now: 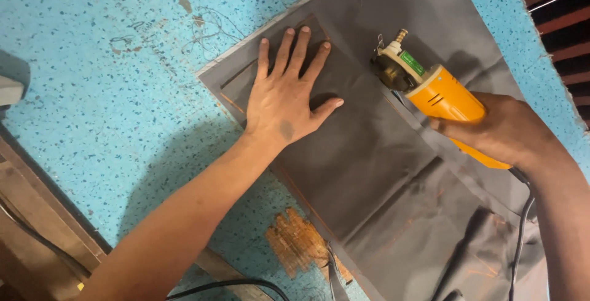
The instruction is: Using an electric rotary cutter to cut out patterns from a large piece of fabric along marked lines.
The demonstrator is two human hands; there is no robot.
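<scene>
Two bare hands work on a sheet of grey fabric (369, 153) that lies on a blue speckled table (110, 110). The left hand (286, 98) rests flat on the cloth with all fingers spread and released, grasping nothing, only pressing down near the corner where thin orange lines are drawn. The right hand (501, 132) is clenched around the yellow body of a handheld electric cutter (430, 86) — the grip is firm, the fingers wrap under the handle. The long axis of the cutter runs diagonally, from the lower right up to the upper left, and its dark metal head with a small brass fitting points to the upper left, toward the far side of the table. The head sits on the cloth, near the thumb of the left hand but apart from it. A black cable (521, 227) goes down from the back of the tool. The table surface is worn — one patch (298, 242) at the near edge shows bare brown wood. Beyond the table edge at the left, a wooden floor (31, 215) is dark.
</scene>
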